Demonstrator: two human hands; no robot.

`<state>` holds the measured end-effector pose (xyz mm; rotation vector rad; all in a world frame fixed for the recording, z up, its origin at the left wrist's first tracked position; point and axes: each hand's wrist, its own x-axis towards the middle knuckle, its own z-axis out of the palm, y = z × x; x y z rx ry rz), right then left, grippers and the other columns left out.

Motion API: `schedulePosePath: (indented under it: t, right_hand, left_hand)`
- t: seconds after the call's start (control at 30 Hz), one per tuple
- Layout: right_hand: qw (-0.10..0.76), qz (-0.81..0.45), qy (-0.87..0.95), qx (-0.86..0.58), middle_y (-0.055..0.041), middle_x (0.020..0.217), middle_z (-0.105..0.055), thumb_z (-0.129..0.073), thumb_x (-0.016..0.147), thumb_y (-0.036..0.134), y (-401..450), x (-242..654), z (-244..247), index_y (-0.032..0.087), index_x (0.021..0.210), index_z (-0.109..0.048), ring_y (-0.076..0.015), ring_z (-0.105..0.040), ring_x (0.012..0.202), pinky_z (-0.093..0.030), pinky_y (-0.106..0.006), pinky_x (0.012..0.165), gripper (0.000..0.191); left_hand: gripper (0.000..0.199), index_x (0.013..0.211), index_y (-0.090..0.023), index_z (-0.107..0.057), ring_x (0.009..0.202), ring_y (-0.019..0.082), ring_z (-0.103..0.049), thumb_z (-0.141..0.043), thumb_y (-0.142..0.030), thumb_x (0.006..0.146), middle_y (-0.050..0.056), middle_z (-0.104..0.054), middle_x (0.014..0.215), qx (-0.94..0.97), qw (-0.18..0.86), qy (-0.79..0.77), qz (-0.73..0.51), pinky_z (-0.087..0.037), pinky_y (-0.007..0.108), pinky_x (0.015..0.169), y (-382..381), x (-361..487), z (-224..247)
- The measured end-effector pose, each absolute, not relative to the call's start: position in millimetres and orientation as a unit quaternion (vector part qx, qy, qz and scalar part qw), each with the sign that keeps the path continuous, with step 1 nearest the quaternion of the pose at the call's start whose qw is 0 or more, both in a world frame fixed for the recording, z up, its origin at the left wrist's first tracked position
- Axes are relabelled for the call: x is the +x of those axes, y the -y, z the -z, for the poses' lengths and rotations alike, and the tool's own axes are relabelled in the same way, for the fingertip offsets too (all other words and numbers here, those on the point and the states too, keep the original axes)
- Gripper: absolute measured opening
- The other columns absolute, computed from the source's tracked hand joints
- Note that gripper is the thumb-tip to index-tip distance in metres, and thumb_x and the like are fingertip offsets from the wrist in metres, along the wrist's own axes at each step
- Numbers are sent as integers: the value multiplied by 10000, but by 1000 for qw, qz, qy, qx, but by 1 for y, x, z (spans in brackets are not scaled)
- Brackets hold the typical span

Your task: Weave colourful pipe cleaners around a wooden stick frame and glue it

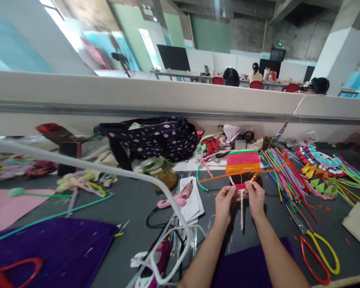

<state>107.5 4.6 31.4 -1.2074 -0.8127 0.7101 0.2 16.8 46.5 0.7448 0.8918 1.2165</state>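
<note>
One left hand (224, 200), one right hand (256, 197), both pinching one striped craft (243, 161), one lidded jar (163, 180)

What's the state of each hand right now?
Left hand: closed, pinching the left side of the pink-and-orange stick craft at its crimson band.
Right hand: closed, pinching its right side.

Pink, orange, green craft (242, 161) — 1 pale stick (242, 214) toward the wearer.
</note>
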Motion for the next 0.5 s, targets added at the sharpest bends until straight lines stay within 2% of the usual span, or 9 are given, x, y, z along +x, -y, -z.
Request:
schedulePosePath:
  t: [0.2,0.3,0.4,0.5]
  right_hand:
    - [691,-295,385,-536,7,616,-589,-569,794,444,-4,107,-38,139,803,-656,-108,-507,503,-436,-208,484,317]
    - [700,-290,385,-527,-8,676,-615,-568,802,425,-4,108,-45,138,807,-654,-108,-523,525,-445,-211,502,300]
    - [706,-278,389,-522,-30,717,-646,-568,801,440,-3,110,-52,138,820,-658,-123,-552,543,-461,-227,518,316]
    - [706,-250,401,-528,-59,762,-675,-577,789,466,-2,112,-57,139,809,-673,-148,-585,594,-481,-246,554,341]
  left_hand:
    - [317,654,-138,-576,562,119,-625,-792,-354,569,1,-651,617,280,663,-400,-567,-525,229,576,-19,5,-49]
    - [305,696,-153,-567,598,123,-647,-777,-356,604,-7,-657,635,223,680,-352,-604,-525,226,600,-15,10,-56]
    - [331,773,-152,-595,563,109,-632,-718,-444,678,-14,-640,621,202,713,-314,-593,-504,208,559,-12,17,-67]
    - [319,741,-132,-608,478,81,-575,-768,-390,640,-19,-619,564,257,715,-320,-566,-448,172,490,-13,24,-75]
